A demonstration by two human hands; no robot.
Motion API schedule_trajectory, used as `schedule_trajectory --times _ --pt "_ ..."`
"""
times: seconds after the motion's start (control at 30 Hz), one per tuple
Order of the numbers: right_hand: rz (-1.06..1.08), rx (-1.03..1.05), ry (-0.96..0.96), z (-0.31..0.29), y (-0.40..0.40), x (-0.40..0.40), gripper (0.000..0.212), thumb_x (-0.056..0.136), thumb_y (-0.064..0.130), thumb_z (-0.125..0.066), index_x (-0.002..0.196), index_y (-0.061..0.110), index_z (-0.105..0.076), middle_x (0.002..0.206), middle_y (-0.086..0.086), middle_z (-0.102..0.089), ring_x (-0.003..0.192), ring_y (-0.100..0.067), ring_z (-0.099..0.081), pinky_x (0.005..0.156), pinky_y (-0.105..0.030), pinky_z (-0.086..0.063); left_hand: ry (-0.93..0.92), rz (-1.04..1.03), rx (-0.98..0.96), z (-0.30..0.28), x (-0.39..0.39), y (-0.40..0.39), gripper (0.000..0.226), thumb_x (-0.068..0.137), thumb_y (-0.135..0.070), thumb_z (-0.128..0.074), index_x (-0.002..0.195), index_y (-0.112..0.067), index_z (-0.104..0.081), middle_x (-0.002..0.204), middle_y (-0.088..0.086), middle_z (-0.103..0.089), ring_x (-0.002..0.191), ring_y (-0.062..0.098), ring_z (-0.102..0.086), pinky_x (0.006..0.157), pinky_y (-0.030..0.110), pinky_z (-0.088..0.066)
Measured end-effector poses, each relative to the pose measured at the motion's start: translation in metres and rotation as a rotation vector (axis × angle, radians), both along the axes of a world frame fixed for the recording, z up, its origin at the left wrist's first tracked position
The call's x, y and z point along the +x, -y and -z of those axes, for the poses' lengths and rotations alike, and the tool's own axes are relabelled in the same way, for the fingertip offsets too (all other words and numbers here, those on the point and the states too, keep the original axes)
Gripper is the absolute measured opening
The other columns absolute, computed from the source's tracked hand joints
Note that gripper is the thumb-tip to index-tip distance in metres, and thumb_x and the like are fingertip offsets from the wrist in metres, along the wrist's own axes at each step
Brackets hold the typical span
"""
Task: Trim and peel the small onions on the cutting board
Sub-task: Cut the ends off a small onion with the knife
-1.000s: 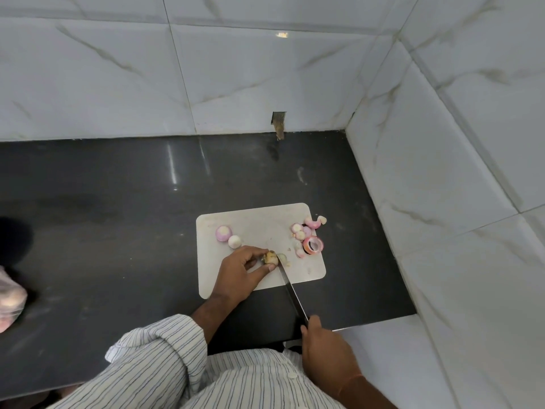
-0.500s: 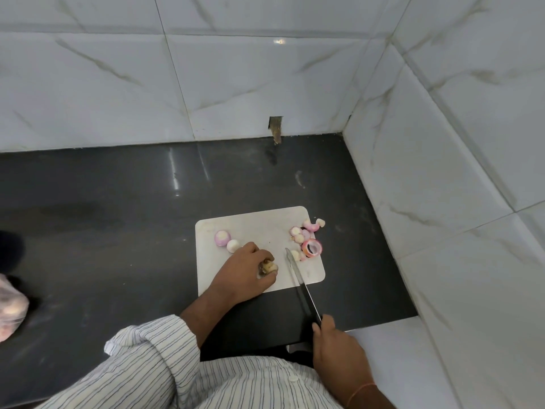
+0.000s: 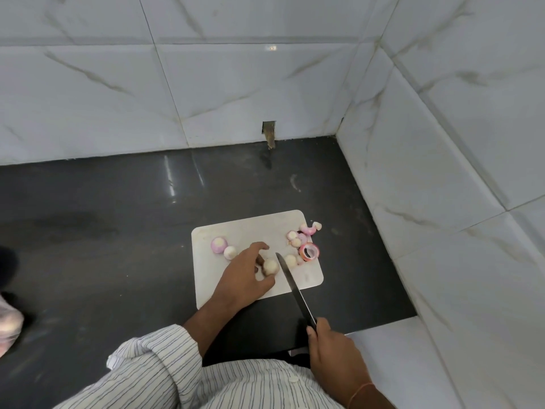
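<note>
A white cutting board [image 3: 259,228] lies on the dark counter. My left hand [image 3: 246,276] rests on it and pinches a small pale onion [image 3: 270,267] between thumb and fingers. My right hand [image 3: 333,349] grips the black handle of a knife [image 3: 290,283]; the blade points up-left, its tip just right of the held onion. Two peeled onions, one pinkish [image 3: 219,245] and one white [image 3: 230,252], sit on the board's left. A pile of trimmings and pink skins [image 3: 306,243] lies at the board's right edge.
White marble-tiled walls [image 3: 442,172] close the counter at the back and right. A pale bag [image 3: 7,323] shows at the far left edge. The dark counter [image 3: 103,231] spreads left of the board. My striped sleeve [image 3: 153,367] fills the bottom.
The knife came off the onion and drew back to the right. My left hand turned the onion so its pale cut end shows, and a cut piece now lies right of the blade.
</note>
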State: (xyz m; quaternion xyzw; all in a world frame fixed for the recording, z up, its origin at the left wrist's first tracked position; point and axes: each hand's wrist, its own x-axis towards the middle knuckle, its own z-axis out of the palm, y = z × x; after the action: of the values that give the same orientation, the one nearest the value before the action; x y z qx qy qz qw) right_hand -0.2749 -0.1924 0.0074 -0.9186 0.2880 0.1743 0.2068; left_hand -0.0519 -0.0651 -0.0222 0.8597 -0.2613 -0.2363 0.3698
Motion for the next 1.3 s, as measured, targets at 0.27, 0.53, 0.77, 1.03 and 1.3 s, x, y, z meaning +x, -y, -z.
schedule_trajectory --times 0.27,0.53,0.77,1.03,1.3 --pt "0.071 0.036 0.013 0.0 0.002 0.006 0.036 0.108 0.054 -0.019 0.117 0.031 -0.045 0.091 0.01 -0.069 0.079 -0.01 -0.068 0.078 -0.027 -0.06 0.081 0.051 0.057 -0.002 0.009 0.011 0.037 0.089 -0.044 -0.072 0.125 -0.034 -0.068 0.103 -0.017 -0.061 0.092 0.006 -0.06 0.083 0.023 -0.048" --pt "0.1 0.086 0.013 -0.005 0.004 0.01 0.033 0.11 0.051 -0.026 0.123 0.029 -0.047 0.095 0.014 -0.066 0.08 -0.008 -0.066 0.075 -0.018 -0.056 -0.002 0.001 -0.066 0.001 0.001 0.002 0.04 0.087 -0.037 -0.079 0.123 -0.039 -0.062 0.114 -0.026 -0.065 0.096 0.001 -0.065 0.079 0.013 -0.051" --pt "0.026 0.081 0.039 -0.003 -0.003 0.009 0.029 0.11 0.05 -0.026 0.116 0.031 -0.047 0.091 0.01 -0.068 0.079 -0.011 -0.067 0.074 -0.026 -0.057 -0.035 -0.08 -0.148 0.006 -0.003 -0.002 0.038 0.087 -0.034 -0.083 0.123 -0.034 -0.069 0.114 -0.022 -0.066 0.098 0.003 -0.064 0.081 0.014 -0.055" --pt "0.04 0.073 0.057 -0.008 -0.004 0.011 0.029 0.11 0.05 -0.027 0.114 0.03 -0.047 0.089 0.009 -0.068 0.077 -0.011 -0.066 0.073 -0.027 -0.057 -0.072 -0.142 -0.156 0.007 -0.005 -0.002 0.035 0.092 -0.035 -0.084 0.125 -0.033 -0.074 0.115 -0.02 -0.071 0.1 0.003 -0.067 0.083 0.011 -0.056" --pt "0.035 0.081 0.036 -0.014 -0.01 0.021 0.031 0.111 0.051 -0.028 0.117 0.029 -0.049 0.096 0.009 -0.07 0.082 -0.012 -0.068 0.079 -0.025 -0.06 -0.107 -0.19 -0.162 0.011 -0.002 0.0 0.036 0.083 -0.038 -0.091 0.116 -0.035 -0.077 0.107 -0.027 -0.07 0.1 -0.009 -0.065 0.079 0.008 -0.055"
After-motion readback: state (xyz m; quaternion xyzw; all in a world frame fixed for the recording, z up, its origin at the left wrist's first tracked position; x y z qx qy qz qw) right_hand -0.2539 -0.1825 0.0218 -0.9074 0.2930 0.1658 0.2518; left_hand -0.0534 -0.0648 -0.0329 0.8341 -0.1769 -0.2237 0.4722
